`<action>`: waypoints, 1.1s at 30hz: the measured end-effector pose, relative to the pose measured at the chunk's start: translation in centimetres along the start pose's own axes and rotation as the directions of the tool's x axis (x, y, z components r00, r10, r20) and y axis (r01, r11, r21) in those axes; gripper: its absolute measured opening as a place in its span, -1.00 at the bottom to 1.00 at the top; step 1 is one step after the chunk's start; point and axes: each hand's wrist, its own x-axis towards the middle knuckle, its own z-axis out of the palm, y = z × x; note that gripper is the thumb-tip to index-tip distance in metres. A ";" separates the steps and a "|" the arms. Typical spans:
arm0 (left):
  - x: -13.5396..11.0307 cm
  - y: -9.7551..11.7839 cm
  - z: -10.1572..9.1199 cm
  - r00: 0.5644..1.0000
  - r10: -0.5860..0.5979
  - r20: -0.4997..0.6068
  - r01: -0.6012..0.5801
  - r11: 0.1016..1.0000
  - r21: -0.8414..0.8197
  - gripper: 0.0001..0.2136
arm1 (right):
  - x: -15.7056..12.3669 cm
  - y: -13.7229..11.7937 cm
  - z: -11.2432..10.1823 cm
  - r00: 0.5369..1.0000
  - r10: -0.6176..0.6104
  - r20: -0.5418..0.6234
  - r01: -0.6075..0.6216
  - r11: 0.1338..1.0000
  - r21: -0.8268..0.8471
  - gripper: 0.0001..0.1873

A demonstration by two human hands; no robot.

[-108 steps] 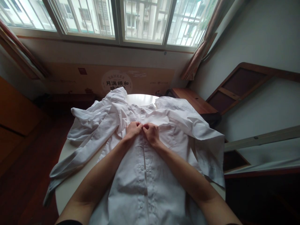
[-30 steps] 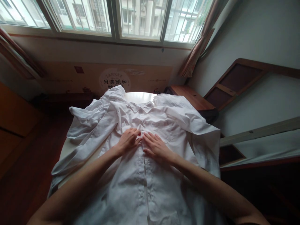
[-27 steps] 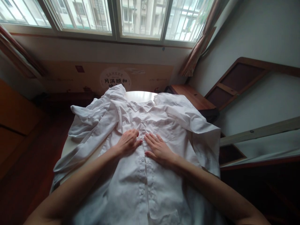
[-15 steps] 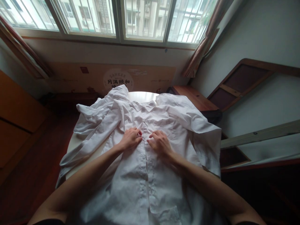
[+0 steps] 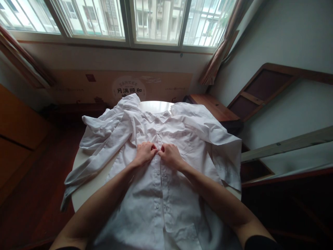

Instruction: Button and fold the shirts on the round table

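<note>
A white button-up shirt (image 5: 156,201) lies front side up over a round white table (image 5: 85,189), collar toward the window. My left hand (image 5: 144,153) and my right hand (image 5: 169,155) meet at the button placket on the chest. Both have their fingers curled and pinch the placket fabric between them. The shirt's left sleeve (image 5: 85,166) trails off the table's left edge. The right sleeve (image 5: 223,152) is folded across the right side. A chest pocket sits just right of my right hand.
A large cardboard box (image 5: 122,88) with printed characters stands under the window (image 5: 125,21). A wooden side table (image 5: 215,111) is at the back right, with wooden panels (image 5: 262,90) leaning on the wall. Dark red floor lies to the left. A curtain (image 5: 221,45) hangs at the window's right.
A second ago both hands lay flat and open on the shirt's chest. They have since curled their fingers and drawn together, pinching the placket.
</note>
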 end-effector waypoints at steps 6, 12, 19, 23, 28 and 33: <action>-0.2 0.3 -0.3 1.000 0.015 0.027 -0.014 0.999 -0.038 -0.79 | 0.4 1.7 0.7 0.989 0.122 0.085 -0.149 0.800 0.581 -0.86; -0.1 0.2 -0.4 1.000 0.011 0.026 -0.008 0.993 -0.121 -0.80 | 0.2 1.9 1.1 0.983 0.140 0.119 -0.182 0.654 0.734 -0.89; 0.1 0.2 -0.5 0.998 0.001 0.057 0.008 0.988 -0.157 -0.80 | 0.0 2.3 1.3 0.992 0.111 0.056 -0.117 0.689 0.715 -0.86; 0.0 0.4 -0.5 0.998 -0.005 0.061 0.016 0.985 -0.170 -0.80 | 0.0 2.3 1.4 0.994 0.100 0.034 -0.096 0.718 0.689 -0.85; 0.0 0.5 -0.7 0.996 -0.009 0.090 0.027 0.980 -0.198 -0.81 | -0.2 2.0 1.2 0.987 0.095 0.129 -0.161 0.565 0.809 -0.84; -0.1 0.7 -0.8 0.996 -0.013 0.091 0.032 0.979 -0.203 -0.81 | -0.2 1.9 1.0 0.986 0.138 0.096 -0.162 0.612 0.775 -0.89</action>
